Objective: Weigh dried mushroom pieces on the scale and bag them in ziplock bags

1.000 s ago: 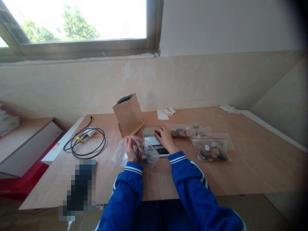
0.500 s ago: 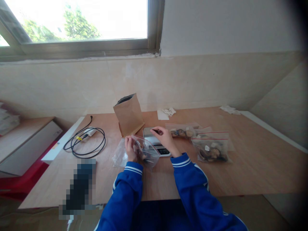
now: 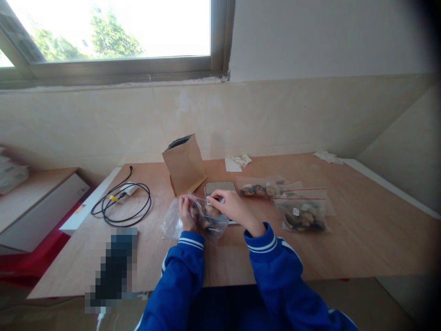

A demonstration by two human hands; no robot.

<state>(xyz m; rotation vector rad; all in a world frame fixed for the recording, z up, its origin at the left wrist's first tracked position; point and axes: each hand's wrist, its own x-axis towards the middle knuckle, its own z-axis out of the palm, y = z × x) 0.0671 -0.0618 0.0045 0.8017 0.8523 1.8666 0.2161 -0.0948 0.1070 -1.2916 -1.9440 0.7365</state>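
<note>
my left hand [image 3: 187, 212] is gripping a clear plastic zip bag [image 3: 217, 226] on the tan wooden table [image 3: 361, 243]; my right hand [image 3: 232, 205] is seemingly pinching a tan, rounded piece [image 3: 212, 210] at its mouth. i should be keeping that mouth spread wide.

glossy plastic bag [image 3: 218, 225], matt paper pouch [image 3: 184, 164], apparently smooth metal scale [image 3: 220, 186]
</note>
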